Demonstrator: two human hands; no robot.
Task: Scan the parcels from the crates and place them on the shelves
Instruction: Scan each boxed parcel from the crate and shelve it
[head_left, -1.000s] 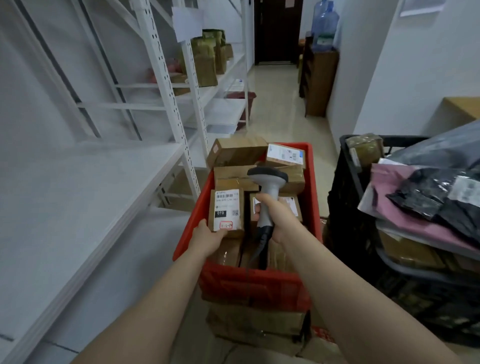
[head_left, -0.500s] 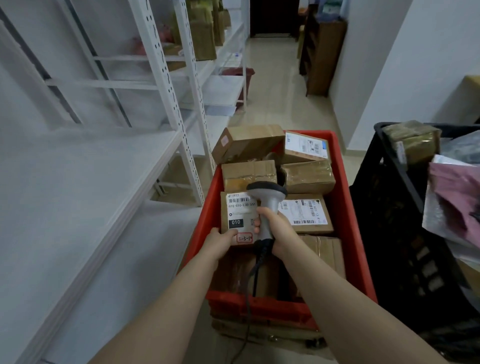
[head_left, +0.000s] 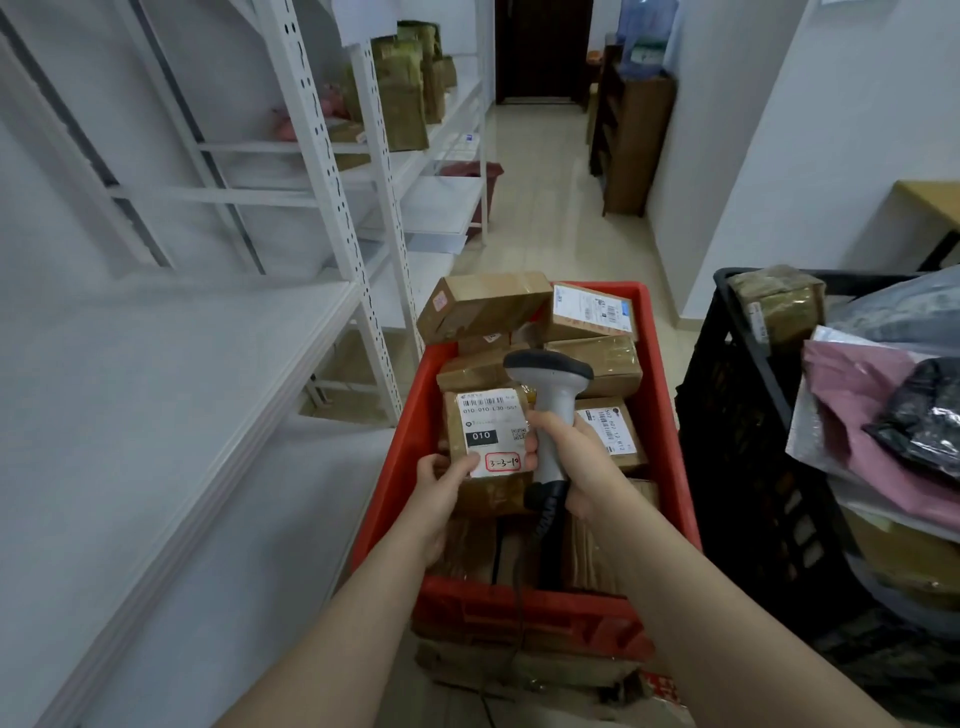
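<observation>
Left hand (head_left: 439, 488) grips labelled parcel (head_left: 485, 441), lifted higher over red crate (head_left: 666, 415) than half-second ago. Right hand (head_left: 576, 457) clenched round scanner (head_left: 550, 374), beside label. Scan likely underway; shelf (head_left: 182, 353) next.

The parcel (head_left: 485, 447) is up higher out of the red crate (head_left: 670, 415) than 1 s ago, and the left hand (head_left: 436, 499) has its thumb over the label's lower-left corner now. The right hand (head_left: 571, 462) with the scanner (head_left: 553, 395) has closed the gap. Its fingertips now touch the parcel edge farthest from the left hand.
</observation>
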